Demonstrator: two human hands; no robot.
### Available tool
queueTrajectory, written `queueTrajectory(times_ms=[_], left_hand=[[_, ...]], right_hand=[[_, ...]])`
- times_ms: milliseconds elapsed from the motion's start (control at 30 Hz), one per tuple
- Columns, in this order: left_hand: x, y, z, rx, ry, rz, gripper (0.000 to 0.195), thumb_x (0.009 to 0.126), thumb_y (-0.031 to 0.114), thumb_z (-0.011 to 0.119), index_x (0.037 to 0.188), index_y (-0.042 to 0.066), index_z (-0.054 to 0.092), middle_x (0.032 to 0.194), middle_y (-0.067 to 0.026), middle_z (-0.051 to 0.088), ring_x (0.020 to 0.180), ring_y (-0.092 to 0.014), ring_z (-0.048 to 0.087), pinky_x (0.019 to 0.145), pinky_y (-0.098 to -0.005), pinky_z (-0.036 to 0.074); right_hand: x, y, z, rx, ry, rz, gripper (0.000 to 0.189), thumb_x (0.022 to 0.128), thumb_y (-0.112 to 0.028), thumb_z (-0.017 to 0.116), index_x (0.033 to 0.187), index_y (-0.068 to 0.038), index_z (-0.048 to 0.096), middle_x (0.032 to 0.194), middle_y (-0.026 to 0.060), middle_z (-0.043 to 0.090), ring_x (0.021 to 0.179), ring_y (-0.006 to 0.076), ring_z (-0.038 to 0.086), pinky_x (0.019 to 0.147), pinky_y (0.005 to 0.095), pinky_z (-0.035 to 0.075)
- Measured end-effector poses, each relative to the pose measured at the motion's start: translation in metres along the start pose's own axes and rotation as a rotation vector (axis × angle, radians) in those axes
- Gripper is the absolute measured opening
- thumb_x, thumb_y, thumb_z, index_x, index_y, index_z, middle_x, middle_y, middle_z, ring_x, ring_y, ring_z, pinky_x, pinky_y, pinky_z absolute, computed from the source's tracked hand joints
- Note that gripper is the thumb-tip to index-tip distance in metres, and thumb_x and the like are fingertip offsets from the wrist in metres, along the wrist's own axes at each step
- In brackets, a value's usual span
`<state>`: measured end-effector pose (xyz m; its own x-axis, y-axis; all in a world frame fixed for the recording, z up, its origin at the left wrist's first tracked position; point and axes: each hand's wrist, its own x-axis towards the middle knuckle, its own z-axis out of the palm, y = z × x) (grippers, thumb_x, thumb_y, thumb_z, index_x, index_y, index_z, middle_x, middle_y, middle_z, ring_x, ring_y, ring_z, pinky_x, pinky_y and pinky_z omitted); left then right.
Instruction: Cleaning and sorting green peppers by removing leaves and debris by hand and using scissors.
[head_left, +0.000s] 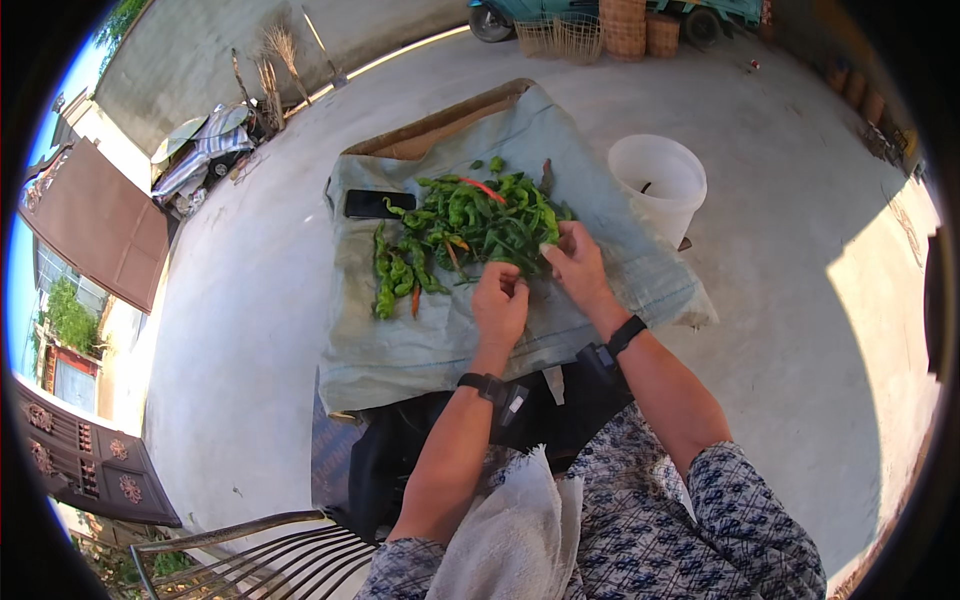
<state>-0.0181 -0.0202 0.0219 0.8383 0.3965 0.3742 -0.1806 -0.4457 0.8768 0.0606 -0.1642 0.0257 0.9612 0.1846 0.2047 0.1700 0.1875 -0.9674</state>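
A heap of green chili peppers (487, 221) lies on a pale blue-green woven sack (397, 352) spread over a low table. A few red and orange peppers show among the green; one red pepper (484, 189) rests on top. At the heap's front edge is my left hand (501, 300), its fingers curled; whether something small is between them is hidden. My right hand (581, 266) is at the heap's right side, thumb and fingers bent close to a light green pepper (550, 223). I cannot tell if it grips that pepper.
A black smartphone (379, 204) lies left of the peppers. Right of the table stands a white plastic bucket (660, 176) with a dark item inside. A metal-slatted chair (255, 555) is at lower left. Farther off are woven baskets (622, 34), a teal vehicle (525, 9) and brooms (281, 49).
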Motion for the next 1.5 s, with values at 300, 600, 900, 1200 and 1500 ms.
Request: queueTrajectory(times_ms=[300, 600, 900, 1200, 1500], left_hand=[[0.000, -0.006, 0.001, 0.015, 0.023, 0.022, 0.018, 0.084, 0.000, 0.073, 0.099, 0.006, 0.065, 0.079, -0.0067, 0.069, 0.069, -0.020, 0.068, 0.065, -0.0340, 0.054], [0.002, -0.006, 0.009, -0.010, 0.001, 0.018, 0.019, 0.082, 0.000, 0.074, 0.098, 0.007, 0.065, 0.083, -0.0081, 0.068, 0.075, -0.023, 0.069, 0.067, -0.0354, 0.054], [0.003, -0.010, 0.002, 0.025, 0.018, -0.031, 0.019, 0.085, -0.001, 0.072, 0.100, 0.007, 0.064, 0.085, -0.0065, 0.068, 0.075, -0.022, 0.067, 0.068, -0.0347, 0.054], [0.004, -0.012, 0.004, -0.098, 0.085, -0.059, 0.032, 0.089, -0.011, 0.063, 0.117, 0.004, 0.055, 0.101, -0.0079, 0.064, 0.086, -0.019, 0.063, 0.077, -0.0323, 0.054], [0.002, -0.007, -0.002, -0.036, 0.150, -0.069, 0.031, 0.089, -0.009, 0.064, 0.117, 0.004, 0.057, 0.110, -0.0072, 0.064, 0.094, -0.017, 0.064, 0.080, -0.0310, 0.053]], right_hand=[[0.038, -0.047, -0.033, 0.064, 0.093, 0.028, 0.042, 0.093, -0.015, 0.076, 0.124, 0.003, 0.055, 0.081, 0.0043, 0.059, 0.051, 0.0114, 0.055, 0.044, 0.0286, 0.043], [0.114, -0.034, -0.164, -1.077, 0.635, -0.272, 0.054, 0.085, -0.015, 0.076, 0.132, 0.000, 0.054, 0.110, 0.0155, 0.066, 0.081, 0.0257, 0.070, 0.075, 0.0402, 0.057], [0.049, -0.034, -0.056, -0.741, 0.252, -0.379, 0.035, 0.085, -0.003, 0.070, 0.118, -0.005, 0.057, 0.111, 0.0165, 0.064, 0.081, 0.0286, 0.069, 0.076, 0.0407, 0.056], [-0.002, -0.017, -0.005, -0.656, -0.072, -0.365, 0.025, 0.088, -0.008, 0.070, 0.110, -0.006, 0.059, 0.088, 0.0110, 0.066, 0.075, 0.0289, 0.068, 0.070, 0.0422, 0.055], [-0.009, -0.009, -0.005, -0.778, -0.225, -0.218, 0.023, 0.089, -0.020, 0.073, 0.101, -0.007, 0.058, 0.082, 0.0103, 0.069, 0.075, 0.0321, 0.068, 0.068, 0.0446, 0.053]])
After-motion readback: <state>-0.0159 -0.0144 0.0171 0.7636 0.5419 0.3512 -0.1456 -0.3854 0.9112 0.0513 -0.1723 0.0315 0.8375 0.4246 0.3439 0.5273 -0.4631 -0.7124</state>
